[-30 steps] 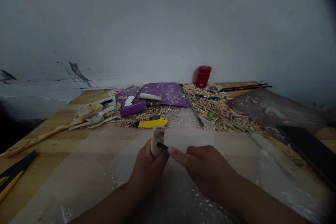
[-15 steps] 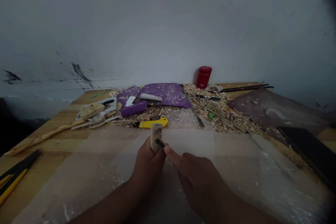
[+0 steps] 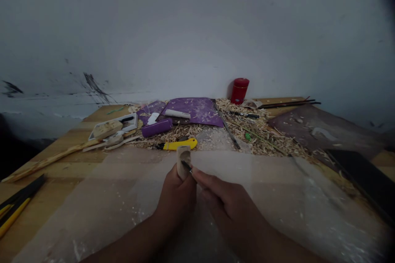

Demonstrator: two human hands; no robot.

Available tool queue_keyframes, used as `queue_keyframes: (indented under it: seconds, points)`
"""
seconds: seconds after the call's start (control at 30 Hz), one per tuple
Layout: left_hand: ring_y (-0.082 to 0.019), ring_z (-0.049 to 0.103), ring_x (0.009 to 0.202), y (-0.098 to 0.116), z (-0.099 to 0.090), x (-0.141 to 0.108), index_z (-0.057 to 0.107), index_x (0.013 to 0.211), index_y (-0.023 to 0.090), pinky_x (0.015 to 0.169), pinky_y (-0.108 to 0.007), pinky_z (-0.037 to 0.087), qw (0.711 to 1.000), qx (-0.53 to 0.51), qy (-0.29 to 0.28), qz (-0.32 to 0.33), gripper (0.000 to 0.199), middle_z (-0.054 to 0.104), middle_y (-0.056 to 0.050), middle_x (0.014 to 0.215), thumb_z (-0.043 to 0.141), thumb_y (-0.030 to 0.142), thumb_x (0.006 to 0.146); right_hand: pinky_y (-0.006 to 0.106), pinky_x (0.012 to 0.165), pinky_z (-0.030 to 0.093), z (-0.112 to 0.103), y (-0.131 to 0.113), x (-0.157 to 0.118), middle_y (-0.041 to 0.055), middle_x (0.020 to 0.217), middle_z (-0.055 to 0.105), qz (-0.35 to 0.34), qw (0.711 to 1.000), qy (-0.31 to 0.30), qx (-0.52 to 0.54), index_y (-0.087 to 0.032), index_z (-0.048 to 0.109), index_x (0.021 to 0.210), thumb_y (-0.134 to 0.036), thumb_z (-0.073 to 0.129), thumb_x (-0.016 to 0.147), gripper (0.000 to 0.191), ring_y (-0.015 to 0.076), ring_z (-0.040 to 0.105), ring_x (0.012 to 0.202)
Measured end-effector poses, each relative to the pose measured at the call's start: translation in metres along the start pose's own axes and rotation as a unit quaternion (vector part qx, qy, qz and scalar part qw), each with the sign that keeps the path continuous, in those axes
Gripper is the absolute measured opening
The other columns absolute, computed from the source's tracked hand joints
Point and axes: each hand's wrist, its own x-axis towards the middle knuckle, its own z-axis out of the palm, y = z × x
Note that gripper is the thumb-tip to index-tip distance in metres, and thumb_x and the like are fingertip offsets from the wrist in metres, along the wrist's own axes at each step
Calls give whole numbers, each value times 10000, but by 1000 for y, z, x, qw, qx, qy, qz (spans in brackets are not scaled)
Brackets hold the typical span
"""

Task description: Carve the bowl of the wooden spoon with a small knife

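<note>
- Presently, the piece of wood [image 3: 180, 161] stands roughly upright in the left hand [image 3: 177, 193], which is closed around its lower part; the top projects above the fist.
- The right hand [image 3: 230, 201] grips a slim dark tool [image 3: 187, 167], forefinger extended along it; the tip meets the wood's face, just above the left hand.
- Done: a shadowed hollow [image 3: 186, 155] is evident near the top of that face.
- Left, in my judgement: the hollow appears only partly worked—the tool is in use at its lower side—and the outer edges remain blocky. Depth and finish cannot be told in this light; the lower portion is hidden by the fingers.
- Beyond both hands: a yellow cutter [image 3: 182, 144], lying unused, and plentiful wood shavings [image 3: 268, 137]—consistent with considerable cutting, though their source is unverified.
</note>
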Motion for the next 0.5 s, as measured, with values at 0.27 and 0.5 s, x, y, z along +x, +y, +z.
queue_keyframes:
  seconds: [0.27, 0.5]
  points:
    - [-62, 294, 258, -8, -5, 3, 424, 680, 190, 284, -180, 255, 996, -70, -56, -9, 156, 379, 106, 323, 543, 285, 714, 282, 883, 439, -13, 3, -2, -10, 1182, 573, 39, 999, 24, 29, -259, 473, 1225, -176, 435, 859, 378, 136, 527, 1069]
    - [-62, 305, 260, -4, -12, 8, 466, 738, 184, 288, -169, 245, 996, -52, -66, -5, 102, 393, 104, 323, 536, 236, 684, 246, 572, 449, -19, 10, -5, -1, 743, 623, -41, 986, -17, -159, -255, 437, 1255, -146, 401, 844, 426, 129, 581, 623]
